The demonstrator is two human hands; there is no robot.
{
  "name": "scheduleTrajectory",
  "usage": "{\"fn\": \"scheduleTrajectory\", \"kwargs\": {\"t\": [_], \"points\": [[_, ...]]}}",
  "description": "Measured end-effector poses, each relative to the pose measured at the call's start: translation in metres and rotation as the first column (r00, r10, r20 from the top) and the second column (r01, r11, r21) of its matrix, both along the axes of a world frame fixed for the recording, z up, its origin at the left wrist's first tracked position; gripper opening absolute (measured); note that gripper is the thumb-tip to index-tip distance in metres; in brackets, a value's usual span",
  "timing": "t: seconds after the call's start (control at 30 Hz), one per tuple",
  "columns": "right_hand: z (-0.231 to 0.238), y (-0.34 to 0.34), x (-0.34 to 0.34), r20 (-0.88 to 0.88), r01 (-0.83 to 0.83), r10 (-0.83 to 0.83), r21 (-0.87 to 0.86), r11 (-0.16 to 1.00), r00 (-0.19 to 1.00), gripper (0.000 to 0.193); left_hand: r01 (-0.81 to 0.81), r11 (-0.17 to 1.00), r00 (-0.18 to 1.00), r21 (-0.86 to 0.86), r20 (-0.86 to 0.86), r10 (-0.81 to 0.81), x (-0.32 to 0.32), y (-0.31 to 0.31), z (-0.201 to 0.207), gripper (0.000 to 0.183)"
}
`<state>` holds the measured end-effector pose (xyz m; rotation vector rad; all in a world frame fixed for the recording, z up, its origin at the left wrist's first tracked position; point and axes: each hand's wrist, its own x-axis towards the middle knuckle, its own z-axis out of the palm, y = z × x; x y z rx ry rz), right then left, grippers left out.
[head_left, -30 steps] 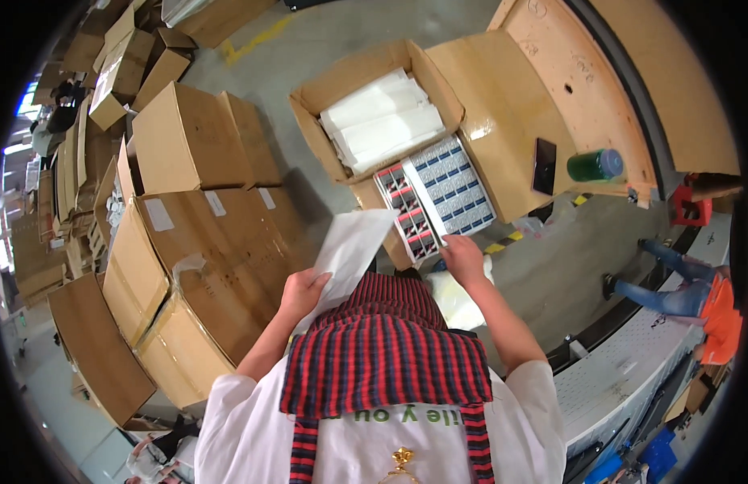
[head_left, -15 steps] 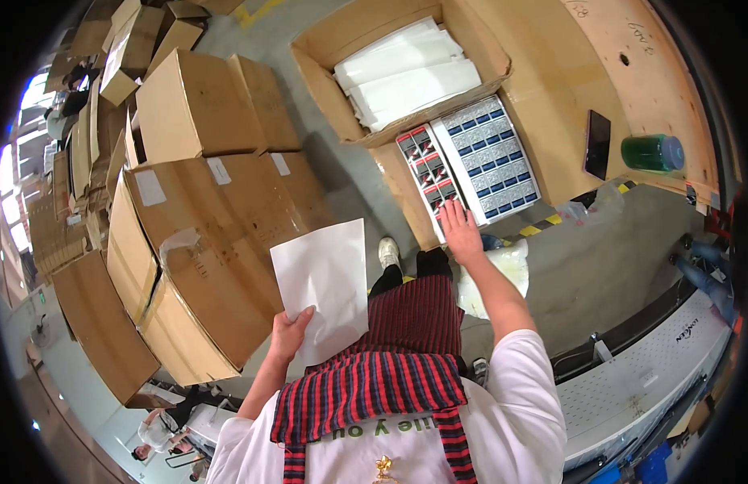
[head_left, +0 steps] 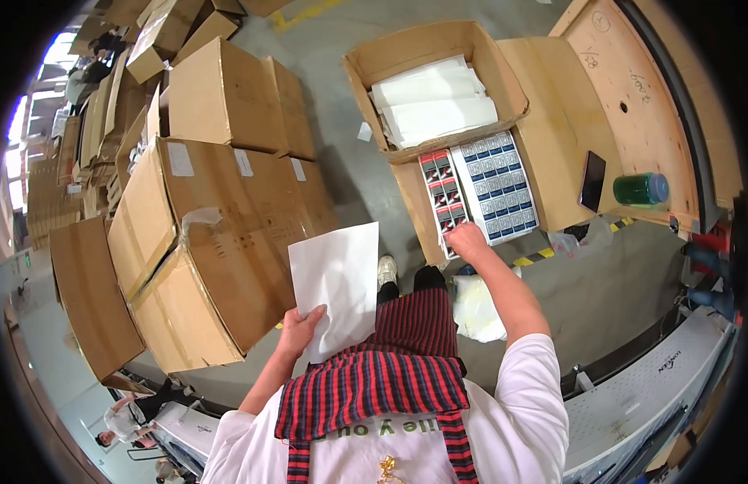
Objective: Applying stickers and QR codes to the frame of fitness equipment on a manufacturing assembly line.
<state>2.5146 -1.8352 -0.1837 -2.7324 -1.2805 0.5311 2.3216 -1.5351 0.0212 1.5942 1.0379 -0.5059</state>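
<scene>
My left hand (head_left: 302, 329) grips the lower left edge of a flat white paper sheet (head_left: 335, 278), which may be an envelope; its thumb lies on top. My right hand (head_left: 467, 239) is at the near end of a narrow row of small red and black boxes (head_left: 445, 194). Its fingers are curled down and partly hidden, so I cannot make out what they pinch. Right beside that row stands a wider block of small silver and blue boxes (head_left: 496, 185) in neat rows. Behind both, an open carton (head_left: 441, 36) holds a pile of white sheets (head_left: 438, 101).
Large brown cartons (head_left: 229, 218) stack up on the left. A phone (head_left: 591, 181) and a green bottle (head_left: 640, 189) lie at the right, on cardboard and a wooden board (head_left: 624, 105). A white plastic bag (head_left: 475, 309) is on the floor below my right forearm.
My right hand's fingers were stretched over the red and black boxes and are now curled at their near end. The white sheet stays in my left hand. The whole view has shifted slightly.
</scene>
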Motion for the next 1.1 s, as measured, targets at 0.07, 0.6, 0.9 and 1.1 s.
{"fn": "scheduleTrajectory", "kwargs": {"t": [0.07,0.6,0.9,1.1], "points": [[-0.017,-0.009,-0.003,-0.186,-0.025,0.036,0.062,0.998,0.982,0.016,-0.016,1.000,1.000,-0.004,0.024,0.016,-0.001,-0.003,0.000,0.023],[0.252,0.062,-0.050,-0.076,0.018,0.065,0.777,0.629,0.995,0.013,-0.067,0.942,0.946,-0.328,0.279,0.164,0.072,-0.030,-0.003,0.027],[0.281,0.091,-0.153,-0.028,0.123,-0.134,0.609,0.783,0.991,0.012,0.240,0.685,0.912,-0.688,0.401,0.084,0.094,-0.032,0.039,0.045],[0.282,0.088,-0.217,-0.124,0.437,-0.506,0.700,0.565,0.853,0.036,0.534,0.745,0.782,-0.399,0.568,-0.256,0.062,-0.055,0.037,0.028]]}}
